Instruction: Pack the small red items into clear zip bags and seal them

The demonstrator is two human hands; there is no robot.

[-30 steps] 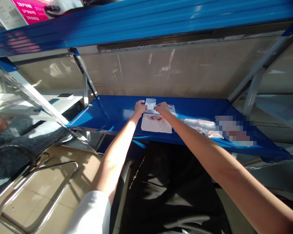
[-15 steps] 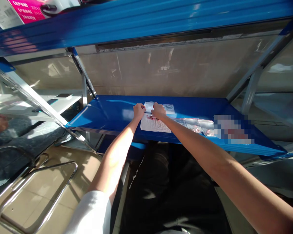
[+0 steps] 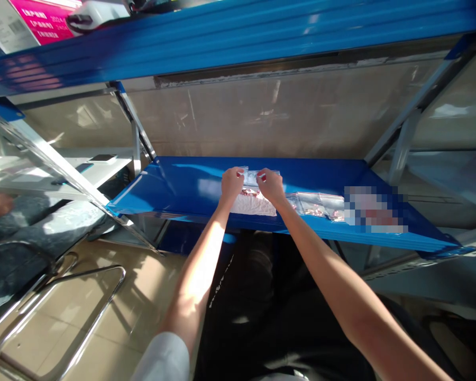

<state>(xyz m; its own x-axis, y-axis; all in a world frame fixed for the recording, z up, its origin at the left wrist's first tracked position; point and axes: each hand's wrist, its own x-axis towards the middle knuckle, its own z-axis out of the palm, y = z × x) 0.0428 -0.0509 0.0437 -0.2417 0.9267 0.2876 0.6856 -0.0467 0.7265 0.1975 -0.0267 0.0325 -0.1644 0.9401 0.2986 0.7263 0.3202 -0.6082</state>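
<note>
Head view: two hands, one clear bag, one white sheet. With both arms stretched forward, the left hand (image 3: 232, 182) and right hand (image 3: 270, 184) each pinch a top corner of the clear bag (image 3: 252, 177), just above the white sheet (image 3: 254, 206) on the blue shelf (image 3: 182, 185). At least two other bags (image 3: 317, 203) lie right of the sheet.

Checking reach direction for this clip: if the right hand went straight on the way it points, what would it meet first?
The small clear plastic bag it pinches with the left hand; the right hand points forward-left across it. Past that, probably the left hand itself, though depth is unclear.
</note>
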